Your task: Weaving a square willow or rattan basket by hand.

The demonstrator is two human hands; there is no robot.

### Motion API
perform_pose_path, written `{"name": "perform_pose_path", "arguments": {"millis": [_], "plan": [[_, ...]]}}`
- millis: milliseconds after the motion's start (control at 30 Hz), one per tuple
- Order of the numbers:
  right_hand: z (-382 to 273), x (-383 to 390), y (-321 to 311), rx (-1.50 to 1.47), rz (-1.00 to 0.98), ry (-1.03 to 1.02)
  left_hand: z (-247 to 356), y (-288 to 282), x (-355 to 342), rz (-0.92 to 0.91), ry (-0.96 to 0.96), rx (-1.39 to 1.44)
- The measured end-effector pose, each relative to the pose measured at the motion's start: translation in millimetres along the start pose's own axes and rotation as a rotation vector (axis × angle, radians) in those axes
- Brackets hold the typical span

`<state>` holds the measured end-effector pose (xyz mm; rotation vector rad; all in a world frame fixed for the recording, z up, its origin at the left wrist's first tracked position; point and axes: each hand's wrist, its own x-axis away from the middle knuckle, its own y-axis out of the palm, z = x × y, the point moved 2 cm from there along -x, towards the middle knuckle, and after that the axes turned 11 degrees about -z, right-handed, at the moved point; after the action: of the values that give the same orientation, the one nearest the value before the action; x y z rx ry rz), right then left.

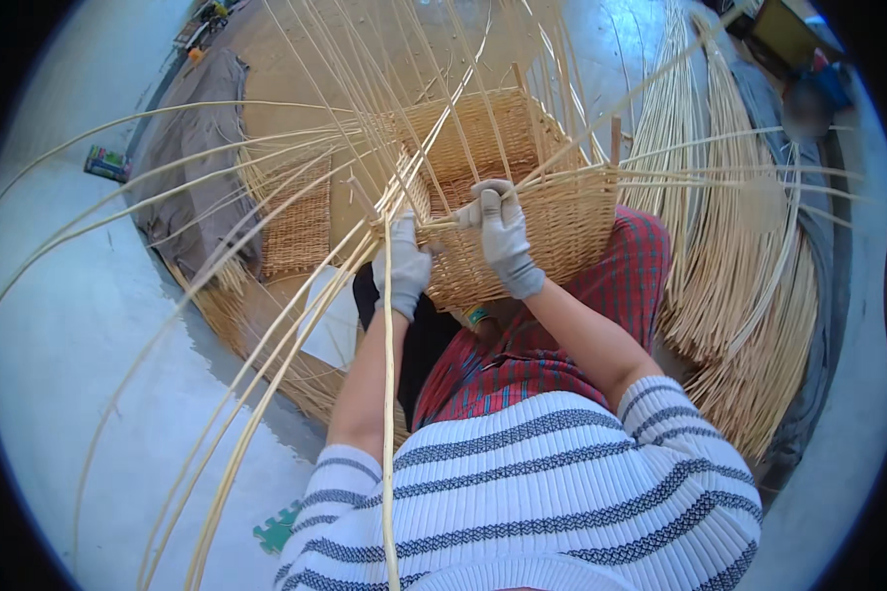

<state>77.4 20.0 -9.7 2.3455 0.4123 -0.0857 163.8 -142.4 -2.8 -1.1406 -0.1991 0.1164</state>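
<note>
A rectangular wicker basket (572, 222) rests against my lap, with upright canes rising from its rim. Both my hands wear pale knit gloves. My left hand (402, 264) is closed on canes at the basket's near-left corner, where several long strands cross and fan out. Just to its right, my right hand (505, 241) has its fingers curled tightly round a cane at the near rim. One long cane (389, 414) runs from my left hand down across my striped top. The palms and the exact grip points are hidden.
Bundles of loose canes (739, 227) lie at the right on dark cloth. A flat woven panel (296, 219) lies at the left beside grey cloth (202, 128). Long canes stick out leftward, and wooden posts (616, 138) stand at the basket's corners. A green foam piece (278, 530) is at lower left.
</note>
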Motion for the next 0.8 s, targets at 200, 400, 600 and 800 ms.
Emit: {"name": "perform_pose_path", "arguments": {"millis": [200,400,600,800], "plan": [[-8.6,-1.9,-88.2,0.111,-0.047,0.048,-4.5,-7.9,-29.4,-0.299,-0.143,0.292],[-27.1,-37.6,-51.9,0.686,-0.191,0.079,-4.8,11.0,-41.1,-0.334,-0.216,0.878],[-37.5,-121.7,68.9,1.329,-0.414,-0.213,-8.5,29.0,-44.6,-0.189,-0.316,1.018],[-36.4,-34.4,-66.3,0.269,-0.162,-0.077,-7.3,26.9,-45.7,-0.194,-0.19,1.013]]}}
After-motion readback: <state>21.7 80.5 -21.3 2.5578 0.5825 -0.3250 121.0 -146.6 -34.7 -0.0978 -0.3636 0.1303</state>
